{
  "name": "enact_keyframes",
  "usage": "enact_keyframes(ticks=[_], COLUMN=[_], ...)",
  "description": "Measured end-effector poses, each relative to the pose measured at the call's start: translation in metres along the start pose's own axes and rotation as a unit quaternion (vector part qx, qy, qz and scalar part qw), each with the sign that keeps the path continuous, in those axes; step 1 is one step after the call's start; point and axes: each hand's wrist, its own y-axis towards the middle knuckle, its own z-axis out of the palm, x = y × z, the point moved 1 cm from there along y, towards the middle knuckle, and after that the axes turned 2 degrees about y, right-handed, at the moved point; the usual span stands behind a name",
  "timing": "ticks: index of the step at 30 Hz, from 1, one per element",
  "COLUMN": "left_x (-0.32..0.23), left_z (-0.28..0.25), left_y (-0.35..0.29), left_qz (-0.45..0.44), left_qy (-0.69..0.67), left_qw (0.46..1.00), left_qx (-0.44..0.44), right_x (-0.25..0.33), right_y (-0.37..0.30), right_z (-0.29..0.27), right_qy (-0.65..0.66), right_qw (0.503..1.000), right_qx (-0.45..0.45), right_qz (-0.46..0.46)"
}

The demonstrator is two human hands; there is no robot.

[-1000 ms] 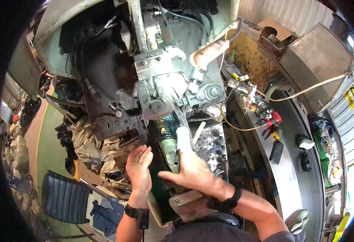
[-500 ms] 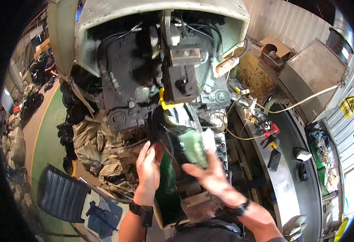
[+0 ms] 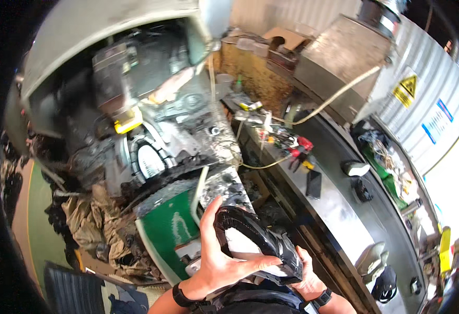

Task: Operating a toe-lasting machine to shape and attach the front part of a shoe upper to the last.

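Observation:
Close in front of my body I hold a black shoe upper with a white underside turned up. My left hand wraps its near-left side, the thumb lying across the white underside and the fingers reaching up past one end. My right hand grips the other end from the right, with part of its fingers hidden behind the shoe upper. Beyond my hands, to the left, stands a large machine with a yellow part and a white, shoe-shaped piece framed by a dark arch.
A green panel slopes at the machine's front. Rightward runs a metal bench with a red-and-black tool and a black phone-like slab. Beside it, a dark conveyor belt carries several shoes, including a black-and-white one.
My view has swung right. Earlier, my left hand was open before the machine and my right hand touched the blurred shoe upper there; now both hands hold it nearer my body.

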Motion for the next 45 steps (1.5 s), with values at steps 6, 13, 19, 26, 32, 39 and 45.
enact_keyframes(ticks=[6,13,19,26,32,39,45], left_x=[0.025,0.085,0.196,0.256,0.317,0.313,0.36], left_z=[0.071,0.188,0.343,0.407,0.331,0.254,0.36], left_y=[0.016,0.037,0.028,0.008,-0.025,0.012,0.042], left_qz=[-0.047,-0.242,-0.402,-0.319,-0.418,-0.408,-0.365], left_qy=[0.001,-0.173,-0.155,0.082,0.109,0.222,0.137], left_qw=[0.994,0.942,0.88,0.835,0.839,0.866,0.855], left_qx=[0.098,0.153,0.199,0.442,0.332,0.187,0.343], right_x=[0.039,0.122,0.24,0.48,0.602,0.562,0.599], right_y=[-0.037,-0.092,-0.163,-0.31,-0.397,0.006,-0.01], right_z=[-0.026,-0.074,-0.121,-0.232,-0.441,-0.273,-0.244], right_qy=[0.034,0.092,0.09,-0.032,0.116,0.03,0.125], right_qw=[0.997,0.988,0.944,0.766,0.519,0.866,0.735], right_qx=[0.054,0.027,-0.199,-0.459,-0.411,-0.295,-0.399], right_qz=[-0.04,-0.123,-0.248,-0.449,-0.741,-0.402,-0.534])
